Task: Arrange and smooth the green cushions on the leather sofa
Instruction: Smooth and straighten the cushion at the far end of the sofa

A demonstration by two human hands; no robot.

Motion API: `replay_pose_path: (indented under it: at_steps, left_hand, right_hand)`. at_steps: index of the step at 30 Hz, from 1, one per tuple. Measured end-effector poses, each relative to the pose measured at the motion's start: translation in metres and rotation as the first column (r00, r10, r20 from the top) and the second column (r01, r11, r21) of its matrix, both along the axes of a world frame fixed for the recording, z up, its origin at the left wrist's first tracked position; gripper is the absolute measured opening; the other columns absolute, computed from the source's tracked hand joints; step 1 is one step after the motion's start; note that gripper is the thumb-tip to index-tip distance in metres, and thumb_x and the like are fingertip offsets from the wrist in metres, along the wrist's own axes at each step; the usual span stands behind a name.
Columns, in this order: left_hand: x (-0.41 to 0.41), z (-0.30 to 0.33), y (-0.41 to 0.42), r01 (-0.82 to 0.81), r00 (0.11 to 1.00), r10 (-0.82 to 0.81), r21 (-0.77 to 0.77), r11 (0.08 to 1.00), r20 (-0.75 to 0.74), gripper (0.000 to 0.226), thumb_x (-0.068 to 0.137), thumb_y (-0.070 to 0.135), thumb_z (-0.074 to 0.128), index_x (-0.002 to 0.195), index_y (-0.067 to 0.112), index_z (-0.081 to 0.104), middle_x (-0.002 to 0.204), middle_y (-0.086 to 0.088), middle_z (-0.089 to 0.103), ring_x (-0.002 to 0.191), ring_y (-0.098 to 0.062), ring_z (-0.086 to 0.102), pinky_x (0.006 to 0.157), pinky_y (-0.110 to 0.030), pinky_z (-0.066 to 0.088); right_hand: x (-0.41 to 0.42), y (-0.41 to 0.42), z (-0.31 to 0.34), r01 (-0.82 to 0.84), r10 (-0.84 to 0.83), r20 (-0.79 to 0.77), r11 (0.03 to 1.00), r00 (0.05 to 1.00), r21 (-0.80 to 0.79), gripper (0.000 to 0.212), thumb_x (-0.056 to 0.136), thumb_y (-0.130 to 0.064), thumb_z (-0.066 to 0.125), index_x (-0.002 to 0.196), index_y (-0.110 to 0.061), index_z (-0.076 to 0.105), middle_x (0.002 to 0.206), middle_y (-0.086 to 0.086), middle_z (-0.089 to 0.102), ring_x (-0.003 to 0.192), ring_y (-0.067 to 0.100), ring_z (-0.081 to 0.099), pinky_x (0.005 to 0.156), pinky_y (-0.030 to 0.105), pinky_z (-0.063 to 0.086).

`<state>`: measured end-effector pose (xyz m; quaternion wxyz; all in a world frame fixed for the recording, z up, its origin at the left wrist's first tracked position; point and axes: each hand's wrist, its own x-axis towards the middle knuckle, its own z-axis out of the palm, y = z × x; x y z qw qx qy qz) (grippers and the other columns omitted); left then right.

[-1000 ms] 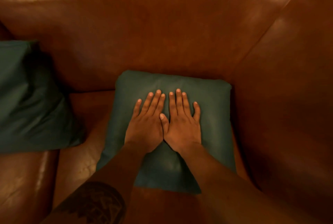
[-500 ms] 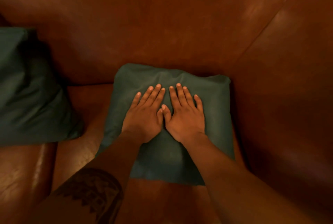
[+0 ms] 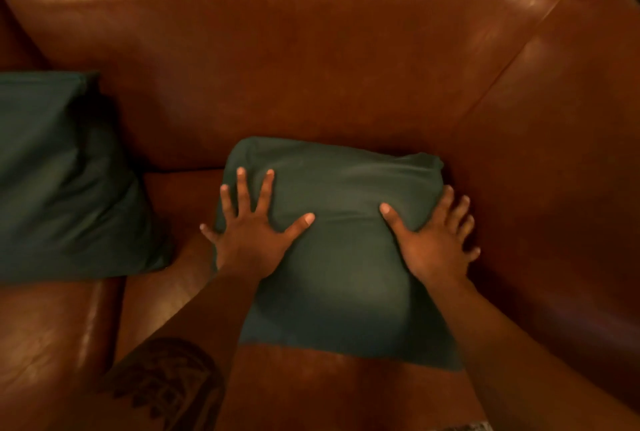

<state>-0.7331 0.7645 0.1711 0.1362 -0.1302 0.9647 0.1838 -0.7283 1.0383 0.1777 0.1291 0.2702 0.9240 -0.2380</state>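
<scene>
A dark green cushion point(image 3: 341, 250) lies flat on the seat of the brown leather sofa point(image 3: 311, 60), pushed into the right corner. My left hand point(image 3: 254, 226) rests flat on the cushion's left edge with fingers spread. My right hand point(image 3: 436, 233) lies on its right edge, thumb on top and fingers splayed between the cushion and the sofa's arm. Neither hand grips the fabric. A second green cushion point(image 3: 59, 181) leans against the backrest at the left.
The sofa's right arm point(image 3: 554, 171) rises close beside the flat cushion. A strip of bare seat point(image 3: 180, 188) separates the two cushions. A seam between seat pads runs at the lower left point(image 3: 114, 309).
Both hands were side by side at the middle of the cushion. They have slid apart to its left and right edges, and the fingers have spread.
</scene>
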Motion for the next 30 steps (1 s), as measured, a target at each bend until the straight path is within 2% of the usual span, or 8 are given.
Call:
replay_pose_path:
  at_steps: [5, 8, 12, 15, 19, 21, 24, 30]
  left_hand:
    - [0.002, -0.001, -0.004, -0.08, 0.995, 0.09, 0.213, 0.974, -0.036, 0.114, 0.061, 0.105, 0.04, 0.157, 0.059, -0.001, 0.174, 0.003, 0.006, 0.158, -0.028, 0.014, 0.123, -0.059, 0.026]
    - [0.003, 0.008, -0.012, -0.1, 0.987, 0.131, 0.279, 0.955, -0.093, 0.113, 0.065, 0.101, 0.046, 0.16, 0.048, 0.015, 0.168, -0.001, 0.028, 0.153, -0.027, 0.03, 0.123, -0.048, 0.03]
    - [0.026, 0.024, -0.017, -0.135, 0.951, 0.212, 0.313, 0.94, -0.226, 0.103, 0.076, 0.09, 0.053, 0.161, 0.04, 0.023, 0.166, -0.003, 0.034, 0.151, -0.025, 0.033, 0.123, -0.04, 0.029]
    - [0.038, 0.039, -0.028, -0.177, 0.916, 0.259, 0.271, 0.946, -0.306, 0.099, 0.08, 0.085, 0.056, 0.162, 0.043, 0.018, 0.168, 0.0, 0.029, 0.151, -0.025, 0.03, 0.12, -0.042, 0.029]
    - [0.028, 0.047, -0.039, -0.105, 0.992, 0.104, -0.013, 0.994, -0.073, 0.101, 0.078, 0.096, 0.032, 0.161, 0.048, 0.001, 0.172, 0.0, 0.017, 0.155, -0.029, 0.02, 0.116, -0.063, 0.025]
    - [0.015, 0.053, -0.033, -0.084, 0.993, 0.072, -0.127, 0.988, -0.096, 0.1, 0.082, 0.094, 0.025, 0.162, 0.035, 0.016, 0.168, -0.008, 0.027, 0.153, -0.031, 0.026, 0.116, -0.063, 0.026]
    - [-0.01, 0.065, -0.009, -0.051, 0.964, -0.018, -0.25, 0.967, -0.265, 0.082, 0.095, 0.07, 0.032, 0.153, 0.011, 0.038, 0.168, -0.013, 0.025, 0.153, -0.033, 0.026, 0.118, -0.062, 0.024]
    - [-0.025, 0.03, 0.007, 0.294, 0.867, -0.356, -0.219, 0.93, -0.348, 0.062, 0.102, 0.038, 0.024, 0.163, 0.024, 0.024, 0.172, -0.002, 0.019, 0.157, -0.025, 0.021, 0.125, -0.052, 0.019]
  right_hand:
    - [-0.001, 0.0, -0.001, 0.07, -0.129, -0.151, 0.934, 0.98, -0.35, 0.137, 0.047, -0.106, 0.057, 0.159, -0.037, 0.02, 0.158, 0.003, 0.045, 0.141, 0.031, 0.05, 0.116, 0.05, 0.043]
    - [-0.003, -0.009, 0.005, 0.009, -0.12, -0.278, 0.929, 0.953, -0.371, 0.114, 0.052, -0.101, 0.064, 0.146, -0.043, 0.038, 0.144, -0.008, 0.058, 0.131, 0.019, 0.059, 0.111, 0.045, 0.049]
    - [-0.005, -0.027, 0.021, -0.137, -0.048, -0.449, 0.918, 0.892, -0.372, 0.091, 0.066, -0.088, 0.073, 0.142, -0.047, 0.044, 0.137, -0.016, 0.063, 0.125, 0.008, 0.062, 0.107, 0.042, 0.052]
    - [-0.011, -0.034, 0.03, -0.209, 0.006, -0.506, 0.915, 0.863, -0.344, 0.08, 0.072, -0.082, 0.072, 0.141, -0.055, 0.041, 0.138, -0.016, 0.062, 0.127, 0.009, 0.061, 0.107, 0.042, 0.052]
    - [-0.004, -0.039, 0.024, -0.155, 0.105, -0.371, 0.982, 0.923, -0.108, 0.096, 0.077, -0.088, 0.06, 0.154, -0.037, 0.034, 0.153, -0.003, 0.051, 0.14, 0.023, 0.052, 0.113, 0.05, 0.046]
    - [-0.004, -0.06, 0.028, -0.085, 0.109, -0.347, 0.993, 0.931, 0.084, 0.1, 0.085, -0.071, 0.059, 0.162, -0.019, 0.024, 0.162, 0.014, 0.038, 0.148, 0.036, 0.04, 0.115, 0.058, 0.038]
    - [-0.022, -0.106, 0.043, -0.184, 0.244, -0.439, 0.967, 0.865, 0.174, 0.079, 0.09, -0.041, 0.057, 0.162, -0.022, 0.031, 0.165, 0.022, 0.028, 0.153, 0.04, 0.027, 0.12, 0.059, 0.027]
    - [-0.038, -0.13, 0.026, -0.532, 0.631, -0.336, 0.773, 0.699, 0.345, 0.067, 0.103, -0.056, 0.019, 0.165, -0.033, 0.025, 0.176, 0.0, 0.01, 0.163, 0.02, 0.005, 0.124, 0.059, 0.003]
